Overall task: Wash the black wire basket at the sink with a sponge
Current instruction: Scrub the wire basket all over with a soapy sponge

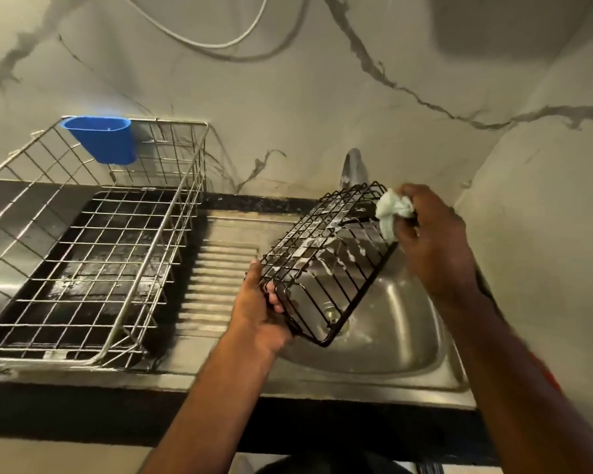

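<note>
A dark table (83, 410) is seen; a steel sink (374, 364) is set into it, and a wire dish rack (93, 254) is carried at left.

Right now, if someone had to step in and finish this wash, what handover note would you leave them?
Left hand: grips the near end of the black wire basket, held tilted over the steel sink basin.
Right hand: pinches a pale green crumpled sponge against the basket's far end.
Done: white suds streak several wires.
Left: scrub the rest, then rinse. No water shows at the tap. The silver wire dish rack stands to the left.
</note>
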